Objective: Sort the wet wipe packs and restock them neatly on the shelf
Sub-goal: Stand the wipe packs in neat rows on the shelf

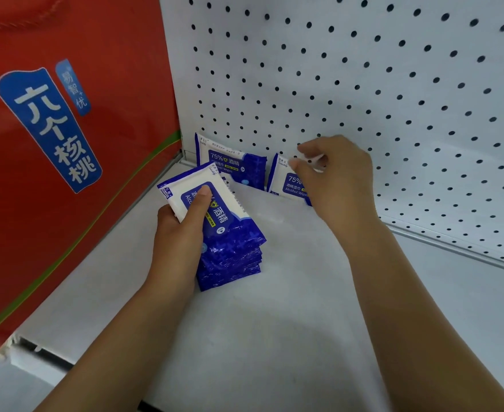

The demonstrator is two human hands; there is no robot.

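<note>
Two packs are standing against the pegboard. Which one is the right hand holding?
The pack farther from the red box: the right hand pinches its top edge. The other standing pack, beside the red box, has no hand on it.

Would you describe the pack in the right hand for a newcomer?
Find the pegboard wall, where two blue packs lean at its foot. It is the right pack, farther from the red box; unlike its neighbour, the right hand holds its top.
</note>
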